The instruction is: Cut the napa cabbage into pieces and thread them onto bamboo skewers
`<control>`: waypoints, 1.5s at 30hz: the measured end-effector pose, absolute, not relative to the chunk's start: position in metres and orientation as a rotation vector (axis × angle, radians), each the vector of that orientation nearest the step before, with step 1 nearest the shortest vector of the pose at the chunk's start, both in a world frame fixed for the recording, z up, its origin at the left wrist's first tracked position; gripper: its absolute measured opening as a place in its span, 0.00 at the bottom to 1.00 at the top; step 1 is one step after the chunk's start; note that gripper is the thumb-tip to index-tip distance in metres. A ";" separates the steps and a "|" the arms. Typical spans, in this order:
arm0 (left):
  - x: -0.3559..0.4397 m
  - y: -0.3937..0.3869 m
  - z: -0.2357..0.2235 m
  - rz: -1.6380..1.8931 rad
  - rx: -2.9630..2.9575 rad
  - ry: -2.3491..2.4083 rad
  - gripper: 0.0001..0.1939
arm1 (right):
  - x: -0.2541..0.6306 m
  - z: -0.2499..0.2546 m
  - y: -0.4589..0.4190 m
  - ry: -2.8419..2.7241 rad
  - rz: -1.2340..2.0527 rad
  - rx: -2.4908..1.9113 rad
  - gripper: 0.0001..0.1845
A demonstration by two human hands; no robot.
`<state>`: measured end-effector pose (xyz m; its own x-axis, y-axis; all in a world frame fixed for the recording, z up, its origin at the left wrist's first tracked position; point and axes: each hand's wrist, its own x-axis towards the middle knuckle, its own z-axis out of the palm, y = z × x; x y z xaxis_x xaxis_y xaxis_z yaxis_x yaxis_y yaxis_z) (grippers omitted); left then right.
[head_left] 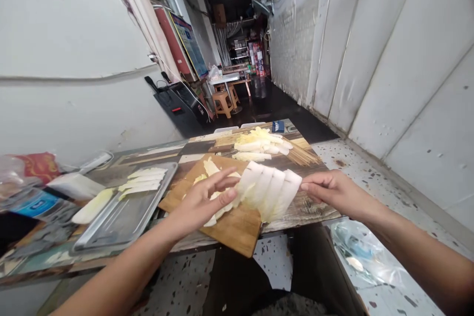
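Note:
My right hand (328, 188) is closed in a pinch at the right end of a skewer of napa cabbage pieces (272, 188). Several pale, overlapping leaf pieces hang from it over the table's front part. The stick itself is mostly hidden within the cabbage. My left hand (209, 200) has its fingers apart and holds nothing, just left of the skewered leaves. Beneath it lies a wooden cutting board (237, 229) with loose cabbage pieces (210, 168), partly covered by the hand. Whether the left fingertips touch any leaf I cannot tell.
A pile of cut cabbage (259, 140) lies beyond the board, beside thin bamboo sticks (301, 153) and a blue packet (278, 126). At left, a metal tray (128, 222) bears more cabbage strips. A clear plastic bag (365, 252) rests on the floor at right.

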<state>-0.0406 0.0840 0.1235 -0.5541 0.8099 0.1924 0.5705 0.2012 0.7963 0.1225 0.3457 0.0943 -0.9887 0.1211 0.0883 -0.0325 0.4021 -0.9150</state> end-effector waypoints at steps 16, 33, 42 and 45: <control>-0.051 0.029 0.074 1.974 0.778 1.672 0.30 | 0.063 0.115 0.312 -2.820 1.718 0.264 0.18; 0.005 -0.081 -0.034 2.474 -0.122 1.983 0.21 | -0.219 0.078 0.036 -1.955 2.652 -0.598 0.07; 0.007 -0.090 -0.070 2.409 -0.045 1.938 0.23 | -0.245 0.019 -0.029 -2.283 2.325 -0.735 0.18; 0.006 -0.089 -0.074 2.400 -0.059 1.994 0.22 | -0.240 0.018 -0.028 -2.593 2.120 -0.600 0.16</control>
<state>0.0059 -0.0886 -0.0737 -0.9991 -0.0080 -0.0425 -0.0403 -0.1831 0.9823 -0.2396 -0.0283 0.0181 -0.9051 0.1031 -0.4125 0.4248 0.1754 -0.8881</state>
